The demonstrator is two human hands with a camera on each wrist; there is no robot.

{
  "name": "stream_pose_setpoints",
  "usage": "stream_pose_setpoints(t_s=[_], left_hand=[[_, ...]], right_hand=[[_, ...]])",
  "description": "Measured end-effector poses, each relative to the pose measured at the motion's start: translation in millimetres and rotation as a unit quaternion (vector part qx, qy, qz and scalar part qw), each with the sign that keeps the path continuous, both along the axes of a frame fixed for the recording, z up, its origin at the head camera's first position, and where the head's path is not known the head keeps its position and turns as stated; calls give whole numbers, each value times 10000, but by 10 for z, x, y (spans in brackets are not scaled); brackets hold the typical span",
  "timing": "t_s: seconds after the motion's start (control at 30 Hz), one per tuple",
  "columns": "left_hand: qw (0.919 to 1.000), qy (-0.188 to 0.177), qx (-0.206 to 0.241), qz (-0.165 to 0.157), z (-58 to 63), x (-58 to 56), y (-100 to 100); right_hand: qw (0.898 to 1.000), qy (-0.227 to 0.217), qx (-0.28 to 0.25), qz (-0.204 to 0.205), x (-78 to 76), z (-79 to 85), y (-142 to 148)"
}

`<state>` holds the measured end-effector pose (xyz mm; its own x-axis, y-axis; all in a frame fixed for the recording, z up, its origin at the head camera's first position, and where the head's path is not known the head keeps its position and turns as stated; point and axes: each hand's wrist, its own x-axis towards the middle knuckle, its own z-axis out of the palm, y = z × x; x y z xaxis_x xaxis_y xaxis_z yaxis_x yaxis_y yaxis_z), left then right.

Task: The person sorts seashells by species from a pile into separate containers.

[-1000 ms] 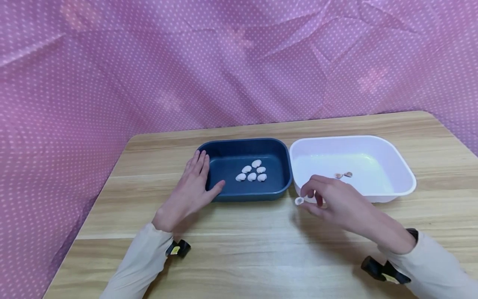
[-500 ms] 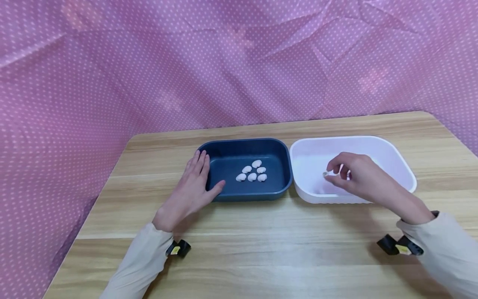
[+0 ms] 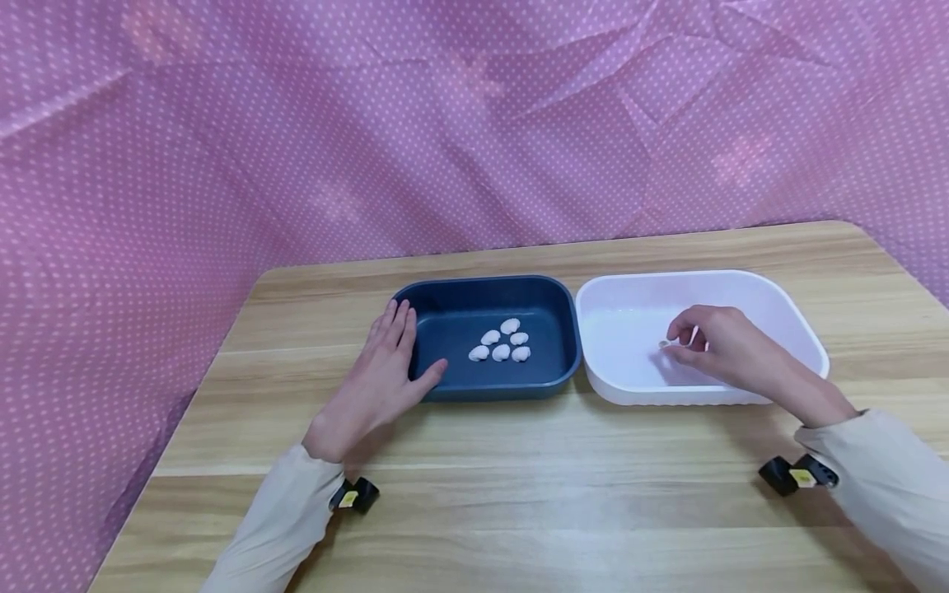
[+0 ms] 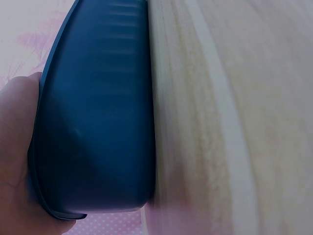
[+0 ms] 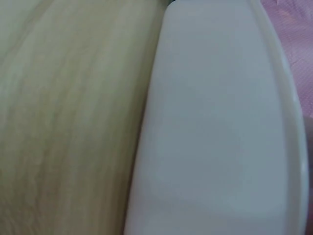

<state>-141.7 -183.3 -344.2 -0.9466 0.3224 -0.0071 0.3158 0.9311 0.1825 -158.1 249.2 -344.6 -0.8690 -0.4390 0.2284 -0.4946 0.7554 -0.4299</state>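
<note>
In the head view my left hand lies with straight fingers on the left rim of a dark blue tray. Several white seashells rest on that tray's floor. My right hand is inside a white tray, above its floor, with thumb and fingers pinching a small pale seashell. Part of the white tray's floor is hidden behind this hand. The left wrist view shows the blue tray's outer wall beside the hand. Only the white tray's outer wall fills most of the right wrist view.
Both trays stand side by side, nearly touching, on a wooden table. Behind the table hangs a pink dotted cloth. A black wrist camera sits on the left wrist, another black camera on the right.
My right hand has carried the shell from in front of the white tray into it, moving right and away. Two brownish shells seen there earlier are now hidden. The left hand stays put.
</note>
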Motion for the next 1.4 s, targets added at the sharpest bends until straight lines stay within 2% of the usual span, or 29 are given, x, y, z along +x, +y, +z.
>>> stream_pose_setpoints(t_s=[0.23, 0.43, 0.67, 0.87, 1.1, 1.4], left_hand=[[10000, 12, -30, 14, 2, 16, -2], [10000, -33, -50, 30, -8, 17, 5], [10000, -28, -10, 62, -7, 21, 18], [10000, 13, -13, 42, -10, 29, 21], [10000, 29, -17, 22, -17, 22, 27], [9999, 48, 99, 40, -13, 15, -1]], right_hand=[[9995, 145, 262, 91, -37, -33, -11], [9993, -109, 366, 45, -73, -48, -37], [9989, -73, 456, 80, -108, -68, -48], [9972, -342, 661, 23, -140, -68, -71], [9958, -445, 805, -15, -151, -79, -89], [9969, -335, 709, -73, -112, 25, -74]])
